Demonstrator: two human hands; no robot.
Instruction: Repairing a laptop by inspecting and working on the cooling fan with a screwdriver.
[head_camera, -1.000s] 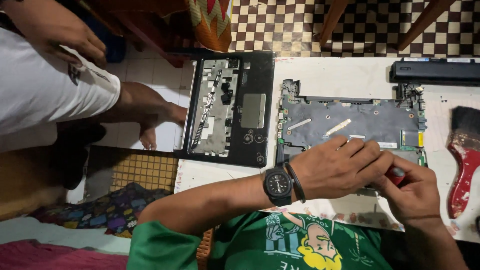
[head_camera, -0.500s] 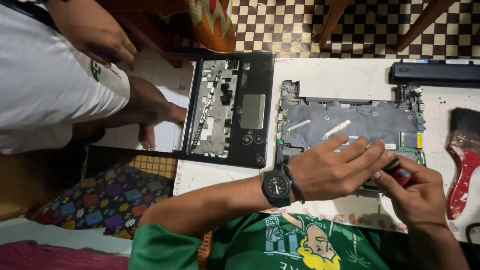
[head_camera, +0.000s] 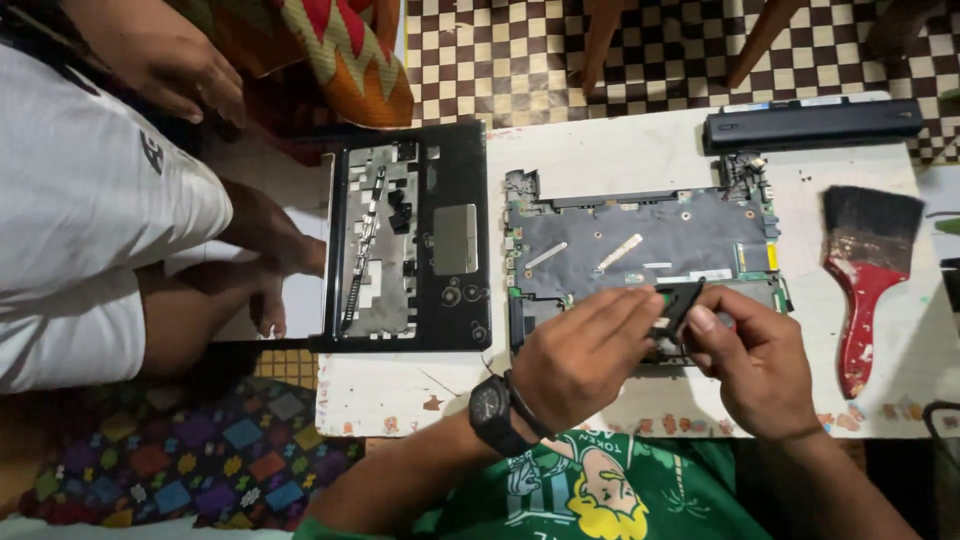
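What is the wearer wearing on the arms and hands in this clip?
Both forearms are bare, with no gloves on either hand. The left hand has a black wristwatch with a round dark face at the wrist. The right hand shows nothing worn. A green short sleeve shows at the left arm.

The board (head_camera: 640, 240) lies on the table (head_camera: 600, 160), the case (head_camera: 410, 240) to its left, the brush (head_camera: 865, 280) to its right, the battery (head_camera: 810, 125) behind.

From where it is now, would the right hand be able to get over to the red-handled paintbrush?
Probably yes. The paintbrush lies on bare tabletop just right of the right hand, with nothing between them. But that hand and the left hand are both pinching a small black part, so it would need letting go first.
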